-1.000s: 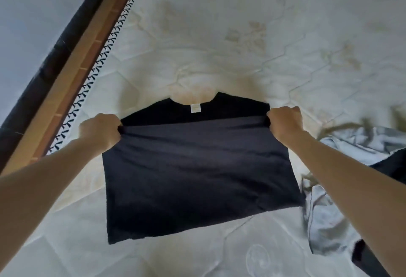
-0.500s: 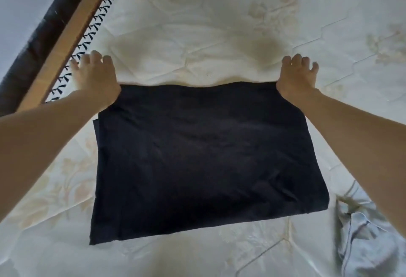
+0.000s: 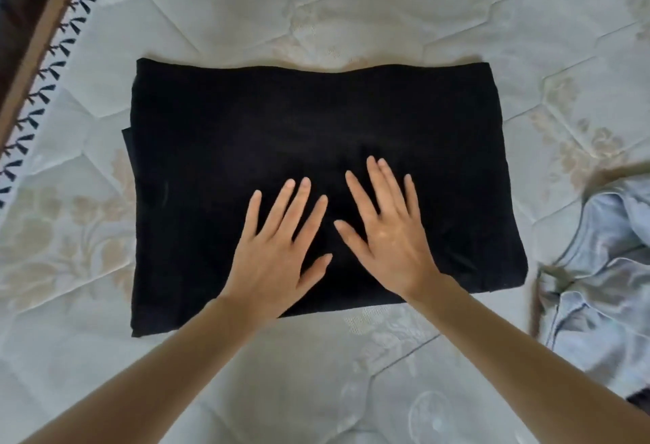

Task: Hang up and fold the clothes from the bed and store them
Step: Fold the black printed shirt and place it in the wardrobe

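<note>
A black T-shirt (image 3: 267,127) lies folded into a wide rectangle on the pale quilted mattress (image 3: 351,7). My left hand (image 3: 278,250) lies flat on the shirt's near middle, fingers straight and spread. Just to its right, my right hand (image 3: 387,229) is pressed flat on the cloth in the same way. The two thumbs almost meet. Neither hand holds anything.
A crumpled light blue garment (image 3: 598,267) lies at the right, close to the shirt's near right corner, with a dark piece (image 3: 642,405) below it. The wooden bed frame (image 3: 38,17) and a black-patterned mattress border (image 3: 52,56) run along the upper left.
My hands folded the shirt's lower half up over the collar, let go at the far corners, then came back to the near middle and now lie flat on it.
</note>
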Tool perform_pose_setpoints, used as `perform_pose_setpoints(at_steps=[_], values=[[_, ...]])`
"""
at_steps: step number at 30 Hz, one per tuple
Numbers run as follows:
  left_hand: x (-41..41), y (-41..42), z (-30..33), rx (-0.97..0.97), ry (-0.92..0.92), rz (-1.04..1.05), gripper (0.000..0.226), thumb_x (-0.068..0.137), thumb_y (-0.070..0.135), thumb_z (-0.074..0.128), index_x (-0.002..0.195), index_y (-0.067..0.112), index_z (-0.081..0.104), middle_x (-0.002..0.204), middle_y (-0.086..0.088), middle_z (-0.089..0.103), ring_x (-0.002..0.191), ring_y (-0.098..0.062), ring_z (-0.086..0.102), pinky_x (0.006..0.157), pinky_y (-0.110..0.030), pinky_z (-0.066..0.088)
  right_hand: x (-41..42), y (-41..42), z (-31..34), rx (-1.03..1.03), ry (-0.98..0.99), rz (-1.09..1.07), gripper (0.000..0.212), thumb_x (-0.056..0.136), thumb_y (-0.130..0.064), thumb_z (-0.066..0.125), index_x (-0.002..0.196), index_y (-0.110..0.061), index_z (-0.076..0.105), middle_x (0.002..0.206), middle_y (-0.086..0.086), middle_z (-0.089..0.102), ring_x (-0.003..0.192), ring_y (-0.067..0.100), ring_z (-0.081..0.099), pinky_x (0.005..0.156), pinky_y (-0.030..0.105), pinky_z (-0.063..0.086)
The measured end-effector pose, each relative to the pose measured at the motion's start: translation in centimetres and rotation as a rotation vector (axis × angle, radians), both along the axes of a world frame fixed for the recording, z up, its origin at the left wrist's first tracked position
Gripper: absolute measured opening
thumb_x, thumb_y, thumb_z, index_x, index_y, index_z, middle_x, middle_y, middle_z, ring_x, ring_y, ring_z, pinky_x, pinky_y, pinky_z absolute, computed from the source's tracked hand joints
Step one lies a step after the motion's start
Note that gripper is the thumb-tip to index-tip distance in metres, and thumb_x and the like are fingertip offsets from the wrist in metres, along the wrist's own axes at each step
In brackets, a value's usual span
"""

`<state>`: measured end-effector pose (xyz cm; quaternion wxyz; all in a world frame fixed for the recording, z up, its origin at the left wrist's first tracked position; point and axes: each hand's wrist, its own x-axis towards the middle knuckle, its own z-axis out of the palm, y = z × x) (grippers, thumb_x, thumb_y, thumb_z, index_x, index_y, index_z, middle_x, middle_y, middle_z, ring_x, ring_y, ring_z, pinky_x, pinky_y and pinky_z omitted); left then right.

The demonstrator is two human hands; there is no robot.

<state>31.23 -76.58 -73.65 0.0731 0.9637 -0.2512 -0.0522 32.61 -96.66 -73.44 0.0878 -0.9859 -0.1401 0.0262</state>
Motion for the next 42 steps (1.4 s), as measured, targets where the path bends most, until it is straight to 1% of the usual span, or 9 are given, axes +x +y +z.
perform_pose_setpoints(at_steps=[6,9,11,13,15,18,23,35,42], values=[[-5.5,2.7,0.0,0.067,0.008,-0.118,0.075,0.088,0.056,0.048,0.148,0.013,0.04,0.157,-0.017,0.028,0.146,-0.034,0.027,0.115,-0.06,0.022,-8.9,-0.8,-0.4,-0.038,0.048,0.152,0.073,0.095,-0.063,0.04,0.15,-0.015,0.04,0.158,0.018,0.029,0.149,0.029,0.024,0.114,0.064,0.024],[-6.7,4.1,-0.3,0.033,-0.058,-0.125,0.062,0.087,0.012,0.049,0.148,0.011,0.04,0.156,-0.019,0.031,0.144,-0.034,0.029,0.115,-0.057,0.023,-10.9,-1.8,-0.8,-0.068,-0.016,0.172,0.06,0.095,-0.036,0.054,0.149,-0.015,0.041,0.156,0.017,0.033,0.146,0.031,0.03,0.11,0.064,0.03],[-7.2,4.9,-0.6,0.012,-0.113,-0.093,0.086,0.07,-0.022,0.052,0.149,0.009,0.038,0.155,-0.02,0.031,0.145,-0.032,0.027,0.119,-0.049,0.019,-11.3,-2.4,-1.0,-0.11,-0.049,0.112,0.068,0.089,-0.007,0.064,0.151,-0.015,0.037,0.155,0.016,0.036,0.145,0.032,0.032,0.112,0.059,0.032],[-7.9,5.5,-0.7,-0.009,-0.132,-0.046,0.098,0.06,-0.035,0.049,0.147,0.007,0.039,0.154,-0.021,0.033,0.145,-0.032,0.027,0.12,-0.043,0.015,-11.3,-2.5,-0.9,-0.069,-0.051,0.021,0.081,0.078,0.014,0.069,0.149,-0.01,0.038,0.152,0.016,0.041,0.143,0.033,0.036,0.115,0.051,0.031],[-8.2,5.7,-0.7,-0.021,-0.134,-0.033,0.096,0.06,-0.037,0.049,0.146,0.005,0.041,0.153,-0.021,0.035,0.143,-0.033,0.03,0.121,-0.042,0.013,-11.1,-2.1,-0.6,0.03,-0.07,-0.05,0.077,0.07,0.024,0.07,0.14,-0.002,0.051,0.143,0.017,0.052,0.134,0.034,0.047,0.111,0.043,0.04],[-8.3,6.1,-0.9,0.004,-0.136,-0.06,0.098,0.059,-0.036,0.055,0.147,0.005,0.038,0.152,-0.022,0.035,0.143,-0.033,0.029,0.121,-0.039,0.01,-11.1,-1.0,0.2,0.025,-0.08,-0.129,0.074,0.06,0.03,0.072,0.127,0.0,0.063,0.13,0.015,0.064,0.12,0.035,0.061,0.087,0.039,0.059],[-10.1,9.3,-0.7,0.073,-0.081,-0.155,0.107,0.055,-0.035,0.054,0.15,0.007,0.028,0.154,-0.022,0.031,0.143,-0.035,0.03,0.12,-0.04,0.011,-14.7,1.9,1.1,-0.025,0.01,-0.122,0.084,0.046,0.029,0.079,0.123,0.001,0.066,0.123,0.016,0.068,0.113,0.034,0.065,0.071,0.032,0.06],[-25.2,18.8,0.6,0.07,0.064,-0.226,0.102,0.061,-0.037,0.046,0.151,0.007,0.028,0.157,-0.021,0.025,0.146,-0.035,0.024,0.116,-0.054,0.026,-31.7,10.5,2.8,-0.149,0.195,-0.091,0.092,0.04,0.02,0.083,0.127,-0.001,0.064,0.126,0.014,0.066,0.116,0.031,0.064,0.069,0.026,0.058],[-31.4,22.4,1.9,0.107,0.136,-0.234,0.107,0.055,-0.033,0.053,0.151,0.006,0.026,0.157,-0.022,0.025,0.146,-0.034,0.024,0.121,-0.044,0.013,-37.5,13.4,4.2,-0.155,0.29,-0.01,0.091,0.036,0.016,0.087,0.123,-0.002,0.066,0.123,0.014,0.068,0.113,0.031,0.066,0.075,0.029,0.059]])
